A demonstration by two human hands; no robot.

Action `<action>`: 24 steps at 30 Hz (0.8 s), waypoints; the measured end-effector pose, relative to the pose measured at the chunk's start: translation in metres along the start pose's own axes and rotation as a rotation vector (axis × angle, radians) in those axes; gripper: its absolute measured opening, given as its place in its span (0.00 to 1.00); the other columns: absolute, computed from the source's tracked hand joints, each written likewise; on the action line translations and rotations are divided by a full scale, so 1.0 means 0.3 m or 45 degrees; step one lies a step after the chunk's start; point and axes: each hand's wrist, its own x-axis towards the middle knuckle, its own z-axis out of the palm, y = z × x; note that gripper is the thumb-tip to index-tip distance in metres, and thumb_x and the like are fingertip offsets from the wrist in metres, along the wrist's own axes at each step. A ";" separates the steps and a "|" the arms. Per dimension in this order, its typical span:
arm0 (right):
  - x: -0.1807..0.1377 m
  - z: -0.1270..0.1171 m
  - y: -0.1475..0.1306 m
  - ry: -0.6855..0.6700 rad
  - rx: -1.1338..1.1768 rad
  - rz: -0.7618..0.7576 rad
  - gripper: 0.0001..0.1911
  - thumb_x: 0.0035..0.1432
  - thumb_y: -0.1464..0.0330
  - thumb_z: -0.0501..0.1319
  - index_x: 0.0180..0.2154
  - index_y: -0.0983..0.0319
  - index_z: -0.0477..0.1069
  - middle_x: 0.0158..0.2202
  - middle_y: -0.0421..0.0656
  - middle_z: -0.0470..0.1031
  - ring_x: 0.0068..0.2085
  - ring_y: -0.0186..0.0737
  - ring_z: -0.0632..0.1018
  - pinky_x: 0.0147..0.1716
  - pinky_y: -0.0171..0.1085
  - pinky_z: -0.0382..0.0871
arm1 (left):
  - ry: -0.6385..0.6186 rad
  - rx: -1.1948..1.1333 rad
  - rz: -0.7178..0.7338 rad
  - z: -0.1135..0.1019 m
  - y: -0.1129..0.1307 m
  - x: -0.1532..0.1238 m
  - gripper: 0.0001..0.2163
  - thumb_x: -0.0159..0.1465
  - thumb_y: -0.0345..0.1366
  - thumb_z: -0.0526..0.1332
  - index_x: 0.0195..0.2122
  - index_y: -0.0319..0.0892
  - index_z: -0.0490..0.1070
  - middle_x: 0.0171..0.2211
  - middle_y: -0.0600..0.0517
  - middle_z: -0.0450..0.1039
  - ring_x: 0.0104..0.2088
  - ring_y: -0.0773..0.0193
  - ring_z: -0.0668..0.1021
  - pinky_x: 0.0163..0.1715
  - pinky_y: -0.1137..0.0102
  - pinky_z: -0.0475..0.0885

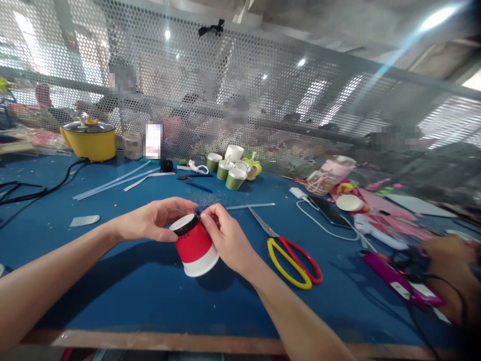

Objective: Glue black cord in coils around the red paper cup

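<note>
A red paper cup with a white rim and a black band round its base is held upside down and tilted above the blue table. My left hand grips the cup's base from the left, fingers curled round it. My right hand pinches the black band at the base from the right, and a small dark blue bit shows at its fingertips.
Red-and-yellow scissors lie just right of my hands. Green and white cups stand further back, with clear strips, a yellow pot and a perforated screen. A phone with cable, pink craft bits and another person's hand are at the right.
</note>
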 end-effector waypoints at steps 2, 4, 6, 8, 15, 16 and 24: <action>0.001 0.001 0.000 0.050 -0.036 -0.028 0.08 0.60 0.66 0.48 0.30 0.60 0.59 0.26 0.40 0.67 0.29 0.36 0.69 0.29 0.35 0.62 | -0.002 0.001 0.000 0.000 0.000 0.001 0.24 0.53 0.27 0.64 0.51 0.43 0.61 0.50 0.45 0.66 0.53 0.55 0.67 0.50 0.62 0.63; 0.003 0.004 0.002 0.055 -0.055 -0.035 0.07 0.60 0.66 0.49 0.30 0.60 0.59 0.26 0.40 0.66 0.29 0.36 0.69 0.29 0.35 0.62 | -0.007 0.005 0.000 -0.001 -0.002 0.001 0.24 0.53 0.27 0.64 0.51 0.43 0.62 0.51 0.45 0.66 0.53 0.55 0.67 0.50 0.62 0.63; 0.004 0.008 0.005 0.018 -0.044 -0.020 0.08 0.60 0.65 0.48 0.29 0.60 0.58 0.26 0.39 0.66 0.28 0.36 0.69 0.28 0.35 0.62 | -0.008 0.014 0.005 -0.001 -0.004 0.000 0.23 0.53 0.26 0.64 0.51 0.43 0.62 0.52 0.45 0.65 0.54 0.56 0.66 0.50 0.62 0.63; 0.003 0.015 0.007 -0.029 -0.010 0.010 0.08 0.61 0.65 0.48 0.29 0.59 0.57 0.25 0.39 0.65 0.27 0.35 0.69 0.27 0.34 0.62 | -0.003 0.025 0.007 -0.002 -0.006 -0.001 0.23 0.53 0.26 0.64 0.50 0.43 0.62 0.53 0.45 0.64 0.54 0.55 0.66 0.51 0.62 0.63; -0.005 0.032 0.010 -0.038 0.076 0.092 0.09 0.62 0.65 0.46 0.29 0.59 0.55 0.23 0.36 0.61 0.26 0.34 0.67 0.25 0.33 0.61 | 0.031 0.145 0.054 -0.005 -0.003 0.003 0.23 0.52 0.27 0.65 0.49 0.43 0.64 0.54 0.46 0.63 0.57 0.56 0.63 0.58 0.59 0.55; -0.005 0.033 0.010 -0.034 0.079 0.100 0.09 0.62 0.65 0.46 0.29 0.59 0.55 0.23 0.36 0.61 0.26 0.34 0.67 0.25 0.33 0.61 | 0.039 0.187 0.047 -0.006 0.000 0.004 0.23 0.52 0.27 0.65 0.49 0.43 0.64 0.54 0.46 0.63 0.57 0.56 0.63 0.58 0.58 0.54; -0.002 0.037 0.015 -0.001 -0.031 0.118 0.09 0.61 0.65 0.46 0.29 0.59 0.55 0.23 0.37 0.63 0.25 0.35 0.68 0.23 0.33 0.61 | 0.031 0.294 -0.159 0.005 0.011 0.000 0.24 0.56 0.32 0.62 0.53 0.41 0.58 0.50 0.43 0.66 0.51 0.55 0.69 0.50 0.57 0.64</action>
